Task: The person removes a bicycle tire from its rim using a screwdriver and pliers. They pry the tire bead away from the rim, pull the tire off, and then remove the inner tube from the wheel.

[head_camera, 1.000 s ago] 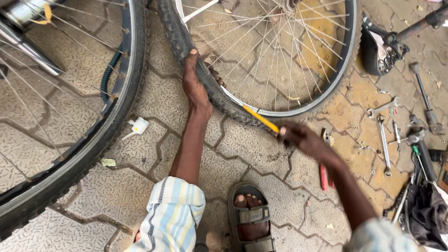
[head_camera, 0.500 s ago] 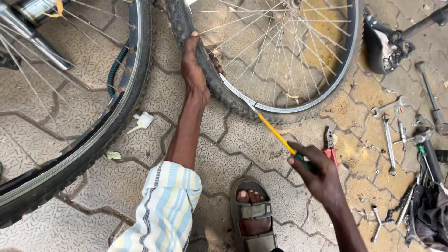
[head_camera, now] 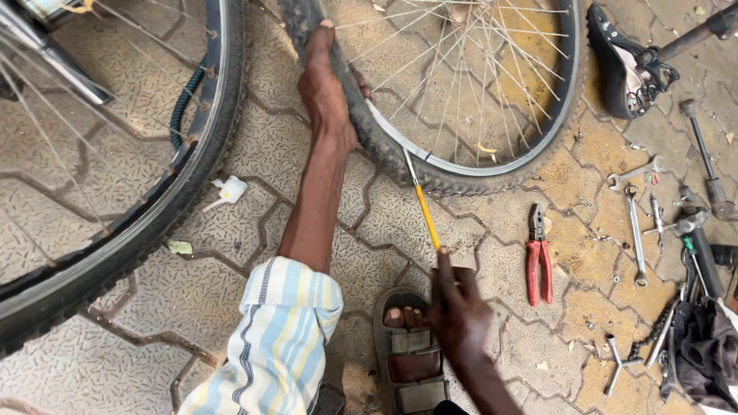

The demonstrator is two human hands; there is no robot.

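Note:
A bicycle wheel (head_camera: 538,134) with a black tyre (head_camera: 384,146) and steel spokes lies flat on the paving. My left hand (head_camera: 327,84) grips the tyre at its near left edge, fingers over the rubber. My right hand (head_camera: 457,307) holds a yellow-handled screwdriver (head_camera: 424,211) by its handle. The screwdriver's metal tip is wedged between tyre and rim just right of my left hand. My sandalled foot (head_camera: 407,346) rests below the right hand.
A second, larger bicycle wheel (head_camera: 154,215) stands at the left. Red-handled pliers (head_camera: 538,257), spanners (head_camera: 634,230), a black saddle (head_camera: 626,65) and other tools lie on the paving at the right. A small white tube (head_camera: 229,188) lies between the wheels.
My right hand has swung down and left with the screwdriver, levering its handle toward my foot. The left hand keeps its grip on the tyre.

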